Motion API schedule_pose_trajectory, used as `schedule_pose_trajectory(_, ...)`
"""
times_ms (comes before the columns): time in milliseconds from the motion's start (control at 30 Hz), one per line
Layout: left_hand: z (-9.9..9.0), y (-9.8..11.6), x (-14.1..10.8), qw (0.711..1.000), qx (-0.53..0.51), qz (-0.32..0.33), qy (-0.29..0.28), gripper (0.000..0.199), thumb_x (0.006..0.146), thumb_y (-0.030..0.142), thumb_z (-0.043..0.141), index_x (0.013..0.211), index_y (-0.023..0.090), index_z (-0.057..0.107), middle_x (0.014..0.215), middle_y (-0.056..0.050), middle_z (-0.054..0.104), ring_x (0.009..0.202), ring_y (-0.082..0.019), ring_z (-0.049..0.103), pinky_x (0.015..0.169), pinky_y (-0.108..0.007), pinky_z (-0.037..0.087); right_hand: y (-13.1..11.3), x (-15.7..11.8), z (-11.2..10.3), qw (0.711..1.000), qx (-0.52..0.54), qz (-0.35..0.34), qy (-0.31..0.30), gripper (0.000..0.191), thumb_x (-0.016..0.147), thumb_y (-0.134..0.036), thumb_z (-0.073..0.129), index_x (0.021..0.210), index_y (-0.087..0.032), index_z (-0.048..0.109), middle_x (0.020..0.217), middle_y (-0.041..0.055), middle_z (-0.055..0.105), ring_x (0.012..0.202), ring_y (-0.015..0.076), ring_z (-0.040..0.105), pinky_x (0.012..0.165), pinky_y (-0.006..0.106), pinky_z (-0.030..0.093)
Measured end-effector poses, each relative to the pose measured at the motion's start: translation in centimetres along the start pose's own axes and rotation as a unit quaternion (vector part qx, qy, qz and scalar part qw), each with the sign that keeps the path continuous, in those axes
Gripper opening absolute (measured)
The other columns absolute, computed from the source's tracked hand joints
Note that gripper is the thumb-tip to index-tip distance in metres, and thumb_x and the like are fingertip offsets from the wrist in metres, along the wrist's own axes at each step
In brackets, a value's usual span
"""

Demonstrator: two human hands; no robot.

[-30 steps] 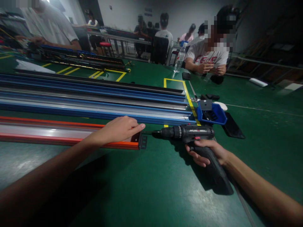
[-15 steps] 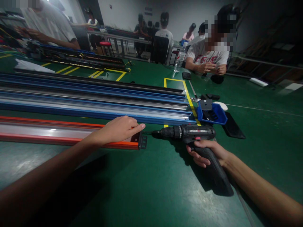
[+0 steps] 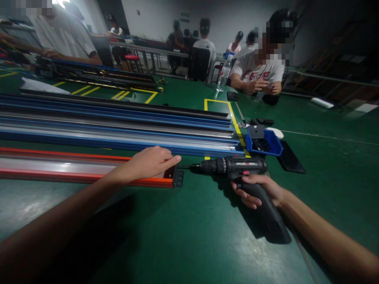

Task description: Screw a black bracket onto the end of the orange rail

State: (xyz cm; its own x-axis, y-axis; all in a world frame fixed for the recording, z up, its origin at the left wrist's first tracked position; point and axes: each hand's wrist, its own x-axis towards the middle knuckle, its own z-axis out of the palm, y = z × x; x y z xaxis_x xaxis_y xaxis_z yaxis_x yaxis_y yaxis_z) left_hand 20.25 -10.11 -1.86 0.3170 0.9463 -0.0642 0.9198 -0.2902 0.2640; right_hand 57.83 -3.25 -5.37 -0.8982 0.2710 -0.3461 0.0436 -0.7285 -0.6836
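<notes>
My left hand (image 3: 151, 162) is wrapped over the right end of an orange-edged metal rail (image 3: 74, 165), thumb pointing right. A small black slotted end plate (image 3: 179, 178) sits at that rail end. In my right hand (image 3: 254, 191) is a black power drill (image 3: 242, 165), its handle gripped and its body lying level. The long thin bit (image 3: 189, 166) points left, its tip at the end plate beside my left thumb. Whether the tip sits in a screw is too small to tell.
Several blue and black rails (image 3: 118, 130) lie behind the orange one. Right of them are a blue bin (image 3: 274, 144) with black plates, a dark phone-like slab (image 3: 291, 157) and a bottle (image 3: 224, 75). People sit across the green table (image 3: 177, 236).
Both hands, the drill and the rail hold nearly the same places. The view has shifted very slightly. At the far left, a person's arms have moved.
</notes>
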Motion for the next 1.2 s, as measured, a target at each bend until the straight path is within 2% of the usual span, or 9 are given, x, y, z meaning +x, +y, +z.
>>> schedule_pose_trajectory(267,-0.02,0.14,-0.11,1.000,-0.002,-0.007,0.003,0.068,0.103,0.060,0.023,0.073,0.019,0.068,0.077,-0.007,0.067,0.071,-0.019,0.061,0.064,-0.030,0.035,-0.09,0.00,0.00,1.000,-0.011,0.002,-0.002,0.032,0.094,-0.038,0.061,0.105,-0.008,0.069,0.076,0.0019,0.065,0.042,0.0034,0.048,0.051,0.020,0.050)
schedule_pose_trajectory(667,-0.06,0.14,-0.08,1.000,0.001,-0.012,0.000,0.069,0.102,0.062,0.022,0.074,0.019,0.068,0.078,-0.006,0.067,0.072,-0.019,0.060,0.064,-0.031,0.033,-0.14,0.04,-0.01,1.000,-0.003,-0.002,-0.003,0.033,0.095,-0.033,0.058,0.107,-0.005,0.070,0.077,0.0050,0.066,0.042,0.0043,0.051,0.051,0.021,0.053)
schedule_pose_trajectory(933,0.17,-0.15,0.05,1.000,0.007,-0.003,0.000,0.070,0.102,0.062,0.020,0.075,0.019,0.067,0.078,-0.006,0.067,0.072,-0.019,0.060,0.064,-0.030,0.034,-0.21,0.05,0.05,1.000,-0.008,0.009,-0.014,0.039,0.094,-0.036,0.060,0.116,-0.005,0.068,0.083,0.0071,0.068,0.044,0.0048,0.055,0.052,0.020,0.053)
schedule_pose_trajectory(1067,0.23,-0.18,0.06,1.000,0.009,0.000,-0.002,0.070,0.102,0.062,0.020,0.075,0.019,0.068,0.079,-0.006,0.067,0.073,-0.019,0.061,0.065,-0.030,0.034,-0.18,0.09,-0.14,1.000,-0.003,0.004,-0.019,0.036,0.095,-0.035,0.059,0.111,-0.005,0.070,0.085,0.0084,0.070,0.045,0.0048,0.056,0.052,0.020,0.054)
schedule_pose_trajectory(1200,0.15,0.00,0.00,1.000,0.009,-0.007,-0.001,0.070,0.102,0.062,0.020,0.076,0.019,0.068,0.079,-0.006,0.067,0.073,-0.019,0.061,0.065,-0.031,0.034,-0.18,0.10,-0.23,1.000,0.000,0.005,-0.020,0.032,0.094,-0.034,0.059,0.105,-0.006,0.071,0.081,0.0057,0.069,0.045,0.0044,0.055,0.053,0.020,0.054)
